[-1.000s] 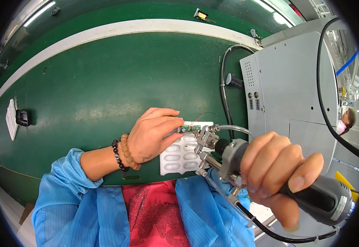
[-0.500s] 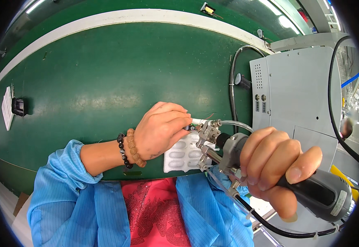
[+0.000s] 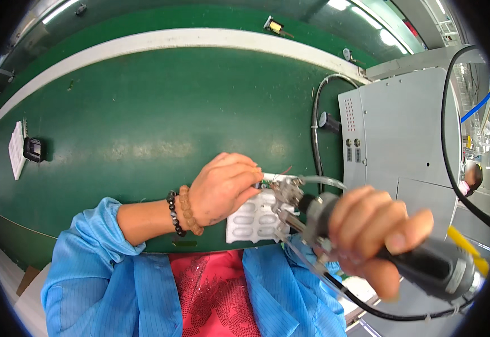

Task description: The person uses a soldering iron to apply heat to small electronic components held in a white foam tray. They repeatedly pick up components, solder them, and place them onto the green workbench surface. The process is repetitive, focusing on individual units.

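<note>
A: So, from the head camera, what is happening right now?

B: Looking down, the person is wearing a blue coat and working over a green bench (image 3: 144, 123). The left hand (image 3: 222, 188) is curling over a white moulded tray (image 3: 253, 219) at the near edge of the bench, its fingers (image 3: 245, 168) pinching a small part with thin wires (image 3: 281, 177) just above the tray. The right hand (image 3: 374, 238) is clenching firmly around the black grip of a powered hand tool (image 3: 425, 267), whose metal tip (image 3: 287, 194) is pressing against that small part.

A: How far along does the work seem?

B: As a judgement, the tool is engaging the part at this moment, so this piece looks mid-process rather than finished. How many pieces are already done cannot be told.

A: And the tray, what is it holding?

B: It is showing rows of oval pockets. The visible ones appear empty, though the hand is hiding part of it, so this is uncertain.

A: Anything else around?

B: A grey machine cabinet (image 3: 402, 140) is standing at the right, with a black cable (image 3: 315, 135) looping beside it. Far left, a small black object (image 3: 32, 150) is lying beside a white card (image 3: 16, 149).
</note>
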The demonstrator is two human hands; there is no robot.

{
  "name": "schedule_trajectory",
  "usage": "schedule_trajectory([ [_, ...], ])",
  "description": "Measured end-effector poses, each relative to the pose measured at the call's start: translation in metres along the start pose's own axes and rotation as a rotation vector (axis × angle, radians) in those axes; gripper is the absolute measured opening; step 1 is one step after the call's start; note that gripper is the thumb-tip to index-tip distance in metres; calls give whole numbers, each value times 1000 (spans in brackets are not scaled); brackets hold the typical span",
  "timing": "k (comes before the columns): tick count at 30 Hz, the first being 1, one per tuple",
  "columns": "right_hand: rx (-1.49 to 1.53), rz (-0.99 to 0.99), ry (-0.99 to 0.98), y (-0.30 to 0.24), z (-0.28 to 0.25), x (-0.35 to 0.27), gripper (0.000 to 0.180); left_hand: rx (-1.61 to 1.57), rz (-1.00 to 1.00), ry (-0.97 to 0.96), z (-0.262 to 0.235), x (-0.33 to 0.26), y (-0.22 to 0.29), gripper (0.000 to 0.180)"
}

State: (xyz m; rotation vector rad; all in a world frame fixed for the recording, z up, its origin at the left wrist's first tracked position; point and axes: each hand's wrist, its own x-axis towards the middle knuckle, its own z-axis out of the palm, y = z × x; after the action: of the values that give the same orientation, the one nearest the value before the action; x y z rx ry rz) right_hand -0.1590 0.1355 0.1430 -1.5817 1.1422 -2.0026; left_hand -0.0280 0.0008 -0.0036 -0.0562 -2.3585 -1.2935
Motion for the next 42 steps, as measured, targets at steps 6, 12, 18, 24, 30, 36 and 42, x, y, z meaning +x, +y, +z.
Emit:
schedule_trajectory([
  [6,84,-215,178,-45,-11,-13,42,-141,-149,-3,-9,2,0,28],
  [12,5,-244,236,-36,-11,-15,41,-291,-434,-29,-54,42,-17,27],
  [18,15,-219,236,-24,-6,-13,39,590,-116,468,-125,149,-137,36],
  [24,-3,-222,252,-23,-9,-13,37,553,118,109,-102,217,-175,39],
  [30,7,-233,237,-22,-8,-9,38,537,-40,-38,-91,241,-200,30],
  [36,15,-224,155,-25,-22,-12,41,161,-125,22,-79,189,-111,26],
  [42,37,-199,141,-37,-25,-14,45,18,69,-141,-52,76,-3,25],
])
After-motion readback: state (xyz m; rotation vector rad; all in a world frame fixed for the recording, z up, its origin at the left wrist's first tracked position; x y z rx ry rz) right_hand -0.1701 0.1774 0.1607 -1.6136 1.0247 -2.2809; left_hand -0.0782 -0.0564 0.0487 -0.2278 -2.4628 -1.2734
